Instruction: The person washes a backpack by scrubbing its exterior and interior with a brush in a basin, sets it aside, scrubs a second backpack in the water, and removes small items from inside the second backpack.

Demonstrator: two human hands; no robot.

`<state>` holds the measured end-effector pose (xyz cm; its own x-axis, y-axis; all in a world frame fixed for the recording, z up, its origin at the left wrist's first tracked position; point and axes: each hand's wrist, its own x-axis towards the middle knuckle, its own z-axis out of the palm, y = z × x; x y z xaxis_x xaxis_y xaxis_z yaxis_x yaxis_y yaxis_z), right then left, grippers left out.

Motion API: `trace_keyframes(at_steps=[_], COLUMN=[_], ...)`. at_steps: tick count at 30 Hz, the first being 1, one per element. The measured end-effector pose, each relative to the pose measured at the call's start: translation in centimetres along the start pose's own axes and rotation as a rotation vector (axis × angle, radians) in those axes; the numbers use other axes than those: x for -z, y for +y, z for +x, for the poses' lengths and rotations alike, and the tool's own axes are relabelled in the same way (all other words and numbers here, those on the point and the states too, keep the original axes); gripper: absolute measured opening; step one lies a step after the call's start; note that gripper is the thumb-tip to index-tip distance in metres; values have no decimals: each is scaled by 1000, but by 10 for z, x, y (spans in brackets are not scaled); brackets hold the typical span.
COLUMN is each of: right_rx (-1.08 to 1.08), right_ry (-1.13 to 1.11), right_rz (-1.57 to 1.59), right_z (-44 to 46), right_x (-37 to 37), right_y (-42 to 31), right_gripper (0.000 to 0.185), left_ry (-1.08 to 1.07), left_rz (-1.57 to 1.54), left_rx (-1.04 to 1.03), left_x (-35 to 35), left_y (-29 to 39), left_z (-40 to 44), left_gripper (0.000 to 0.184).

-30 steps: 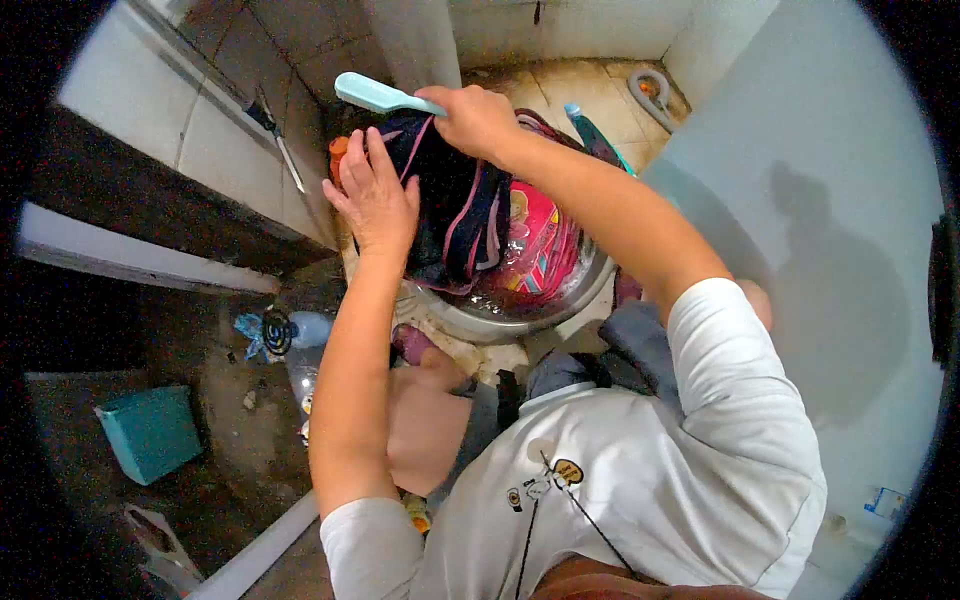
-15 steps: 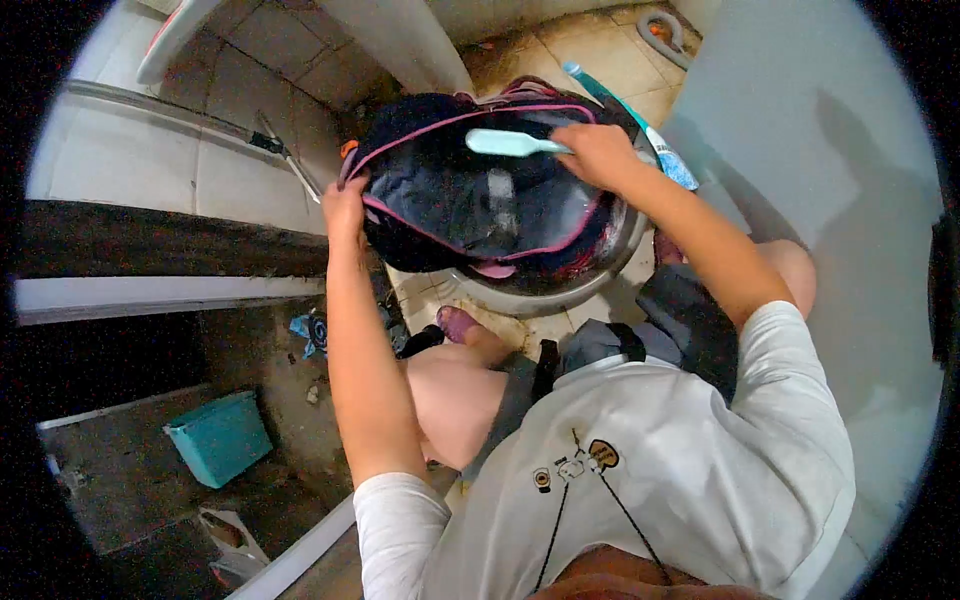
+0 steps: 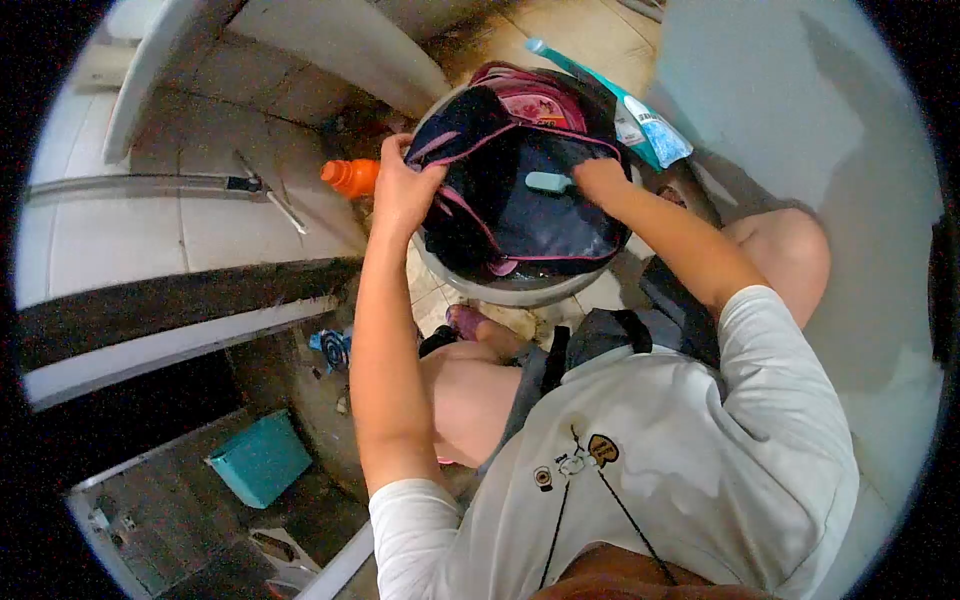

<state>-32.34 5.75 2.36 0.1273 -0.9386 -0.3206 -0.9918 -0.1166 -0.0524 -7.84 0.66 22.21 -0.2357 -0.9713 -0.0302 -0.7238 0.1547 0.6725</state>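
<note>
A dark backpack [image 3: 545, 225] with pink piping lies unzipped in a round grey basin [image 3: 520, 294], its dark lining facing up. At the bag's left edge, my left hand [image 3: 406, 190] is closed on the fabric beside the opening. My right hand [image 3: 602, 183] is closed round the handle of a pale blue brush [image 3: 546, 182], inside the opening on the right. The brush's flat back faces up and its bristles are hidden. A pink printed panel [image 3: 540, 108] of the bag shows at the far side.
An orange bottle [image 3: 350, 178] is just left of the basin. To the right is a teal and white detergent pack [image 3: 652, 132]. A grey wall [image 3: 780, 120] closes the right side. A teal bin [image 3: 262, 460] is at lower left, and a thin pole [image 3: 140, 185] runs along the left tiles.
My left hand has lifted and shifted right with the bag's edge. The brush has moved right and lower, deeper into the bag. The orange bottle and pink panel now show more.
</note>
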Motion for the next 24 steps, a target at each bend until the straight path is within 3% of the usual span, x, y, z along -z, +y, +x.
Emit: trace_keyframes(at_steps=[1, 5, 7, 9, 11, 12, 14, 15, 17, 20, 21, 23, 24], right_rx=[5, 22, 139, 35, -91, -92, -49, 316, 329, 334, 178, -81, -80], right_ry=[35, 40, 157, 306, 259, 256, -7, -6, -34, 120, 40, 237, 240], right_rz=[56, 135, 195, 253, 365, 377, 854, 396, 460, 257, 304, 457, 460], right_z=[3, 16, 29, 43, 81, 85, 71, 62, 56, 105, 120, 126, 119], right_x=[3, 19, 6, 2, -30, -43, -62, -70, -73, -58, -40, -34, -40], right_y=[-2, -32, -49, -73, -93, -99, -127, -135, -135, -100, -97, -107, -115], right_gripper=[19, 18, 18, 18, 25, 25, 26, 25, 21, 19, 19, 20, 20], left_ry=[-15, -170, -190, -176, -82, -23, 46, 122, 144, 175, 176, 280, 281], left_rz=[5, -171, -409, -410, -635, -584, -605, -638, -628, -784, -784, -825, -822], left_rx=[-1, 21, 74, 110, 161, 137, 206, 270, 271, 209, 210, 296, 293], left_x=[-1, 3, 5, 4, 1, -1, 2, 5, 6, 7, 7, 5, 5], left_y=[-2, -1, -3, -1, 0, 1, -1, -3, -19, -34, -32, -25, -25], left_z=[3, 0, 3, 7, 8, 10, 14, 17, 22, 22, 21, 20, 20], left_gripper=[55, 64, 63, 61, 56, 50, 47, 44, 38, 42, 42, 33, 33])
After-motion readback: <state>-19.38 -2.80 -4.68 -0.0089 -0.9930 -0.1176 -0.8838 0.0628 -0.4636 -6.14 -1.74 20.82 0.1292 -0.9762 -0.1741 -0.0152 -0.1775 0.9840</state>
